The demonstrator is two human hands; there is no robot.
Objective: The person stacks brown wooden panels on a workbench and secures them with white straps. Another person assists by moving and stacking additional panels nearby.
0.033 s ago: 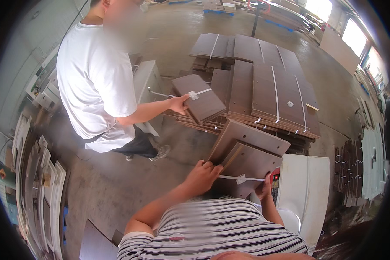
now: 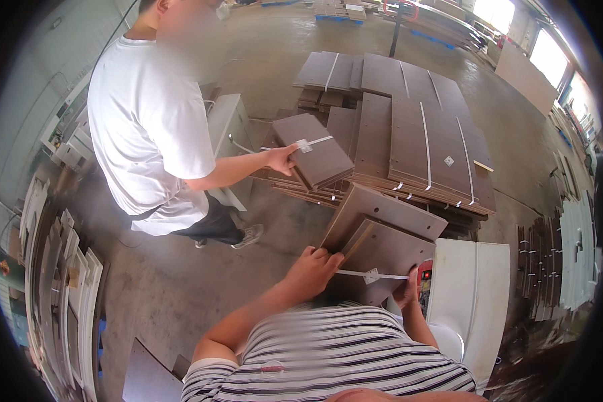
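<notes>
The person wears a short-sleeved shirt with dark and white horizontal stripes; both forearms are bare.

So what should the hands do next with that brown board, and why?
Probably pull the white strap snug. The left hand grips the brown board bundle at its left edge, the right hand holds its right side, and the strap already runs across between them.

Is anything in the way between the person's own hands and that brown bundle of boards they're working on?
Nothing visible is. The left hand already grips the near edge of the strapped brown board bundle, and the right hand touches its lower right corner beside the white strap.
</notes>
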